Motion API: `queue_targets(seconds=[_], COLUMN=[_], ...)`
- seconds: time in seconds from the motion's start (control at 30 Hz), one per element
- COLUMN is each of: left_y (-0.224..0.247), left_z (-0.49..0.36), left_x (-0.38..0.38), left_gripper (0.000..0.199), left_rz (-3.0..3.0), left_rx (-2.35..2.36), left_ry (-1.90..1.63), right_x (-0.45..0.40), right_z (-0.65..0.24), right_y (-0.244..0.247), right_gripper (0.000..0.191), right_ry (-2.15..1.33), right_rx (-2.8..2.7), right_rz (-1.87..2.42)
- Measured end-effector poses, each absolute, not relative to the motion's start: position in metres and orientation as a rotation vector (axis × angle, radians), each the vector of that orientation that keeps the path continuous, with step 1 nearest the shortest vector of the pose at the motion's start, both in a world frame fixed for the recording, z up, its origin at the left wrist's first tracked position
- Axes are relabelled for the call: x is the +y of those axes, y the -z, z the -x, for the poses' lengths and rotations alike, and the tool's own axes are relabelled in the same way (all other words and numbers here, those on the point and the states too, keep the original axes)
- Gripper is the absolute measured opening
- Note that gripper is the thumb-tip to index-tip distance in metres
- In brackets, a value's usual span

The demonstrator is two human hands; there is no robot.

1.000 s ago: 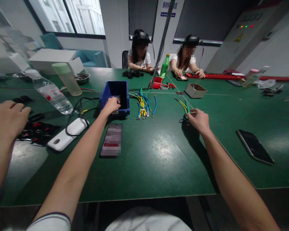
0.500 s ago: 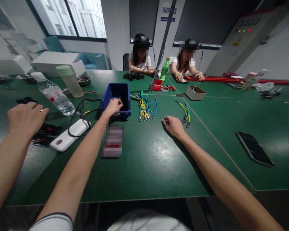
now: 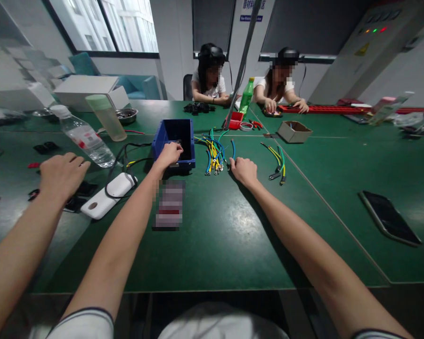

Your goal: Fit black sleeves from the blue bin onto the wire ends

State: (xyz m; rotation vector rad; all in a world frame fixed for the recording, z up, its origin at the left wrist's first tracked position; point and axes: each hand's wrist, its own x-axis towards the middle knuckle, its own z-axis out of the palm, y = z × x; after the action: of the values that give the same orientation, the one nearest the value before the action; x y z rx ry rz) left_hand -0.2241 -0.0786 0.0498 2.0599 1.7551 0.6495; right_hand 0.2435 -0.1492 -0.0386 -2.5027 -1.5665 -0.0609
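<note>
My left hand reaches over the front wall of a blue plastic bin. Its fingers are bent together, and what they hold, if anything, is hidden. My right hand rests on the table, its fingers closed at the lower end of a short blue cable. Between bin and hand lies a bunch of blue, yellow and green cables with metal ring lugs. On the right, a few yellow and green cables lie apart with dark ends.
Another person's hand reaches in from the left, near a white power bank and a water bottle. A phone lies right. A small cardboard box and a green bottle stand farther back. Two people sit opposite.
My right hand has moved left, from beside the separate yellow and green cables to the single blue cable. My left hand stays in the bin. The view has shifted slightly.
</note>
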Motion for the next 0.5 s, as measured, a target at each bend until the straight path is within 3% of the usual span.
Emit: queue_targets(seconds=[0.13,0.3,0.4,0.5], left_y=[-0.033,-0.005,-0.009,-0.013], left_z=[0.238,0.277,0.228,0.121], left_x=[-0.063,-0.035,-0.037,-0.043], left_gripper=[0.049,0.021,0.016,0.011], left_rz=[-2.170,-2.363,-2.365,-2.202], left_rx=[1.674,1.928,1.836,1.774], left_ry=[-0.621,-0.718,-0.667,-0.501], right_x=[-0.136,-0.125,-0.121,-0.118], right_z=[-0.252,-0.256,-0.257,-0.259], right_y=[0.041,0.043,0.044,0.043], right_gripper=[0.070,0.072,0.069,0.063], right_ry=[-0.012,-0.071,-0.055,-0.046], right_rx=[-1.400,-1.355,-1.349,-1.353], right_rz=[2.523,2.518,2.518,2.519])
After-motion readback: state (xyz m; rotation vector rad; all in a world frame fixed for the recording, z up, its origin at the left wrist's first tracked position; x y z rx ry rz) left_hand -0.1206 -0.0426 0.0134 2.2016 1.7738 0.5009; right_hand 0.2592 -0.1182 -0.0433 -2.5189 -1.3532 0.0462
